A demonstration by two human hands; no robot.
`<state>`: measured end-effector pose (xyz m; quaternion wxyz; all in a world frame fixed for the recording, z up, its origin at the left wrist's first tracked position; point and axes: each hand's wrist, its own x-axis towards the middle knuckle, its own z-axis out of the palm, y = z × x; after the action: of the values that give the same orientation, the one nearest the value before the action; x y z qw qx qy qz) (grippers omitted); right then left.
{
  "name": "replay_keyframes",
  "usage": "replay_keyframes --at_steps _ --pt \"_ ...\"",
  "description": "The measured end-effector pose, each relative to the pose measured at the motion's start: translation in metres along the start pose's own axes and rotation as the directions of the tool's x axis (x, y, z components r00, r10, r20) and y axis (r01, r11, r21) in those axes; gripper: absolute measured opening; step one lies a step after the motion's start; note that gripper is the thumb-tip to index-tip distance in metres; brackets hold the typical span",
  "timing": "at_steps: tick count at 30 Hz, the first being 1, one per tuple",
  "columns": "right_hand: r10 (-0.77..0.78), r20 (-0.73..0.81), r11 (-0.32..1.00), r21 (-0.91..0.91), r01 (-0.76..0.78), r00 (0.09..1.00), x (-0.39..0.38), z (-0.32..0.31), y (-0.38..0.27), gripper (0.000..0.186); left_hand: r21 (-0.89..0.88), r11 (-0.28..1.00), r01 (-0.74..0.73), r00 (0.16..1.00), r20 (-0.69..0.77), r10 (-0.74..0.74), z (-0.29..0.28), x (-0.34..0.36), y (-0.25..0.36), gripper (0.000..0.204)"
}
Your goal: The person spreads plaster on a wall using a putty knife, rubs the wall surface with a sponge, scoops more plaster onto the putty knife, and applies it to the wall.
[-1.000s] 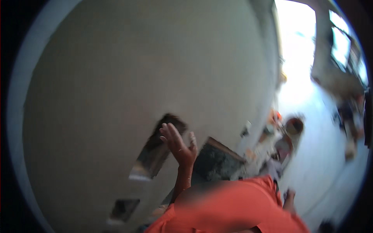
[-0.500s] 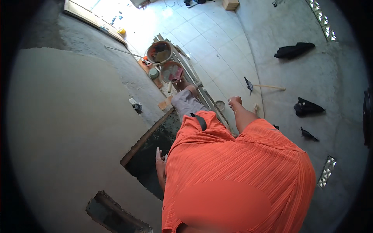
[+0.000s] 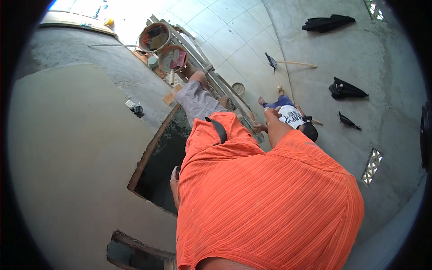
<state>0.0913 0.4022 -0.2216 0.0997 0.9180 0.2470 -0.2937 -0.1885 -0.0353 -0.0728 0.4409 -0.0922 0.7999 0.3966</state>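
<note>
I look down my orange shirt (image 3: pixel 270 202) and grey shorts (image 3: pixel 196 101) beside a freshly plastered grey wall (image 3: pixel 72 148). My left hand (image 3: pixel 174 182) hangs at my side against the edge of a dark rectangular wall opening (image 3: pixel 159 164); its fingers are mostly hidden by the shirt. My right arm (image 3: pixel 275 128) is bent outward, and its hand (image 3: pixel 258 128) is small and partly hidden. Below my right arm stands another person in a white shirt and dark cap (image 3: pixel 292 118).
Two round buckets (image 3: pixel 155 38) (image 3: pixel 174 57) sit far below beside metal scaffold rails (image 3: pixel 216 78). A wooden float (image 3: pixel 173 95) lies near my feet. A shovel (image 3: pixel 288 63) and black cloths (image 3: pixel 328 22) (image 3: pixel 344 89) lie on the concrete floor. A second wall hole (image 3: pixel 135 253) is lower left.
The view swung from the wall down to the floor. My left hand, raised at the wall a second ago, has dropped to my side by the opening.
</note>
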Motion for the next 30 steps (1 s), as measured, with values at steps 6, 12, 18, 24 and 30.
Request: replay_keyframes --at_steps 6,12,18,24,30 --pt "0.147 0.188 0.988 0.026 -0.154 0.971 -0.025 -0.038 0.016 0.093 0.024 1.000 0.005 1.000 0.018 -0.006 -0.006 0.008 0.003 0.043" --pt "-0.023 0.066 0.999 -0.025 0.025 0.998 0.001 -0.011 0.028 0.085 0.034 0.999 -0.004 0.999 0.033 0.003 -0.007 0.014 0.006 0.043" --pt "-0.153 0.130 0.951 -0.251 0.182 0.980 0.091 0.026 0.017 0.079 0.016 1.000 -0.009 0.998 0.067 0.008 0.004 0.017 0.005 0.042" --pt "-0.210 0.266 0.925 -0.256 0.279 0.941 0.082 0.056 -0.018 0.058 -0.016 1.000 0.003 0.999 0.034 -0.002 0.004 0.010 -0.006 0.042" --pt "-0.429 0.320 0.892 -0.001 0.453 0.845 0.217 0.078 -0.040 0.027 0.012 0.981 -0.192 0.980 0.051 0.191 0.012 0.037 0.040 0.042"
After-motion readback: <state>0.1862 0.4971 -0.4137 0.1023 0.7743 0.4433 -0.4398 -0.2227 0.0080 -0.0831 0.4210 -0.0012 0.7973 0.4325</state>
